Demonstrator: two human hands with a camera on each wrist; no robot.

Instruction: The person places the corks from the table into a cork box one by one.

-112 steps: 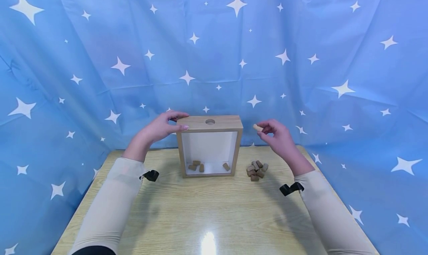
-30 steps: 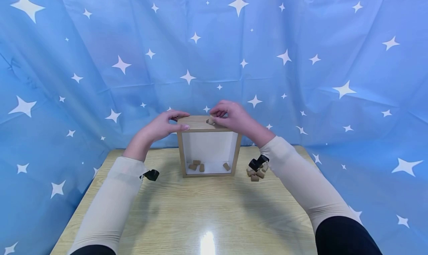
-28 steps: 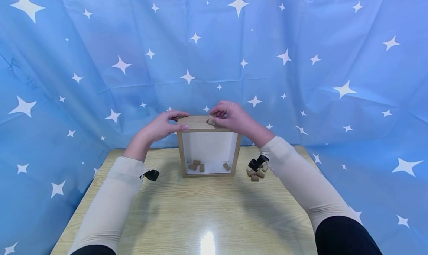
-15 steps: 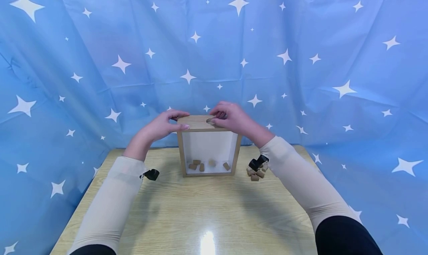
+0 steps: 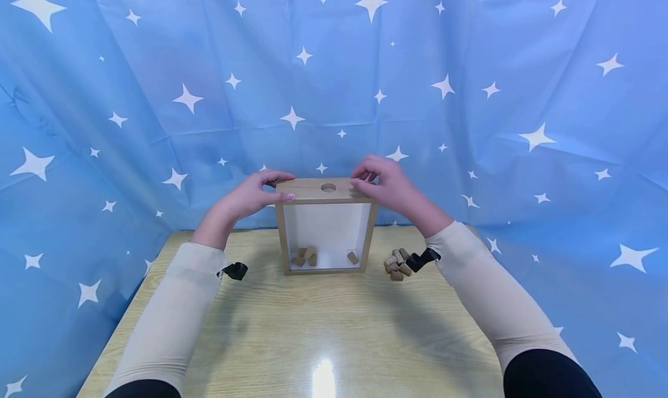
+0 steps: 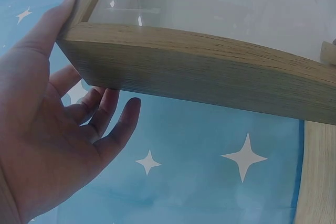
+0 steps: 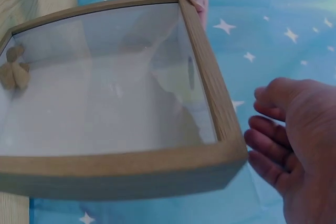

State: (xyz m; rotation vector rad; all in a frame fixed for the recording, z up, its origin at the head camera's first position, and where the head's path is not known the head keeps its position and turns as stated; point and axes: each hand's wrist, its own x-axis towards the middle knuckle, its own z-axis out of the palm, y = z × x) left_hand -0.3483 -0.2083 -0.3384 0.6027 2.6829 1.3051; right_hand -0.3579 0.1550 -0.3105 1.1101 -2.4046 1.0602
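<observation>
A wooden shadow box (image 5: 326, 195) with a clear front and white back stands upright on the table, a round hole (image 5: 328, 187) in its top. My left hand (image 5: 250, 197) grips its upper left corner, thumb at the front edge and fingers behind, as the left wrist view (image 6: 68, 114) confirms. My right hand (image 5: 388, 182) is beside the top right corner, fingers loosely curled with nothing between them. Inside, several corks (image 5: 310, 252) lie bunched at the lower left, and a single cork (image 5: 352, 257) leans at the lower right.
A small pile of corks (image 5: 395, 263) lies on the table (image 5: 313, 322) to the right of the box, partly hidden by the black wrist camera (image 5: 423, 260). A blue curtain with white stars (image 5: 334, 79) hangs close behind the table.
The cork my right hand held over the hole has dropped inside and joined the left bunch. My right hand has let go and shifted right, off the hole. My left hand stays put.
</observation>
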